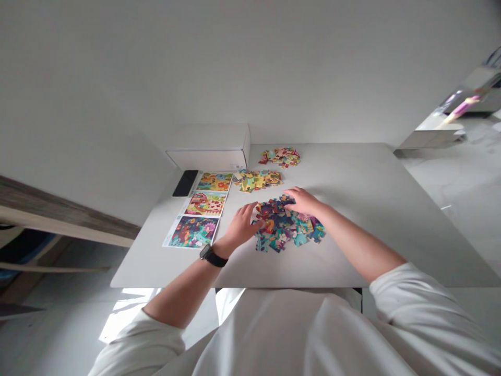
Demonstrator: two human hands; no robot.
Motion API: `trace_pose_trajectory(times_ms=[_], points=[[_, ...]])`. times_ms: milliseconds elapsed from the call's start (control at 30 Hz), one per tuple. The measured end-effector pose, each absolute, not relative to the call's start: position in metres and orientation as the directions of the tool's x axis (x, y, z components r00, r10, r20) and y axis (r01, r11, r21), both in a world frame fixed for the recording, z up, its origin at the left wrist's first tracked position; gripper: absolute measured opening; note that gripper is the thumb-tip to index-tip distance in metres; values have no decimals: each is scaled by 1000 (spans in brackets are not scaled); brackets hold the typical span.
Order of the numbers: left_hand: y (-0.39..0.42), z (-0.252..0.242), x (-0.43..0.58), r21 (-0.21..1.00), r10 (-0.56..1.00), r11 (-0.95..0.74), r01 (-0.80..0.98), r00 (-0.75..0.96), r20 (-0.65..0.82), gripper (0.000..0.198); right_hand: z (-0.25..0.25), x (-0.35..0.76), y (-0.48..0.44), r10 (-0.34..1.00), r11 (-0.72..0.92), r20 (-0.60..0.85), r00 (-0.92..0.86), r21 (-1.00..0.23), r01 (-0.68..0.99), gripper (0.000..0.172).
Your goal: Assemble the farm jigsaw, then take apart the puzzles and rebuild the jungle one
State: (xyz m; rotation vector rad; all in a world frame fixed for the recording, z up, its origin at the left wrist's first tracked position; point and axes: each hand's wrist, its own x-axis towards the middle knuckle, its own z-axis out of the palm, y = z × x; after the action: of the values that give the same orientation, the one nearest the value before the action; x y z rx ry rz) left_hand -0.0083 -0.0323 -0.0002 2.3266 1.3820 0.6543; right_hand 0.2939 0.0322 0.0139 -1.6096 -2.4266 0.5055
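A heap of dark blue and teal puzzle pieces (287,230) lies on the white table (352,250) in front of me. My left hand (240,225), with a black watch on its wrist, rests at the heap's left edge, fingers stretched onto the pieces. My right hand (302,201) lies flat on the heap's far side, fingers spread over the pieces. Neither hand lifts a piece that I can make out.
A yellow pile of pieces (256,180) and a red pile (281,156) lie farther back. Three picture cards (203,209) lie in a row at the left, beside a black phone (185,183). A white box (211,146) stands against the wall.
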Motion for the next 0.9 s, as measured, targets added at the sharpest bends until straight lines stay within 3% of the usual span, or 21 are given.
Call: trace_pose_trajectory(times_ms=[133, 267, 333, 400, 533, 800, 900], points=[[5, 19, 7, 452, 939, -289, 844, 341, -36, 68, 36, 272, 59, 902, 261, -282, -327, -246, 933, 74], [37, 36, 34, 447, 886, -163, 880, 330, -327, 82, 55, 255, 78, 836, 263, -447, -320, -186, 947, 69], [47, 40, 43, 435, 862, -135, 890, 322, -391, 78, 62, 254, 84, 788, 274, -516, -335, -194, 942, 61], [52, 41, 49, 435, 852, -138, 890, 331, -406, 63, 66, 257, 86, 748, 280, -560, -357, -222, 934, 54], [56, 40, 50, 466, 839, -161, 870, 369, -399, 37, 67, 265, 86, 737, 315, -515, -438, -312, 896, 46], [53, 44, 46, 611, 834, -126, 782, 417, -362, 33, 63, 276, 81, 730, 328, -378, -570, -538, 777, 38], [47, 51, 36, 731, 810, -78, 678, 470, -349, 36, 70, 287, 75, 724, 308, -304, -619, -661, 684, 42]])
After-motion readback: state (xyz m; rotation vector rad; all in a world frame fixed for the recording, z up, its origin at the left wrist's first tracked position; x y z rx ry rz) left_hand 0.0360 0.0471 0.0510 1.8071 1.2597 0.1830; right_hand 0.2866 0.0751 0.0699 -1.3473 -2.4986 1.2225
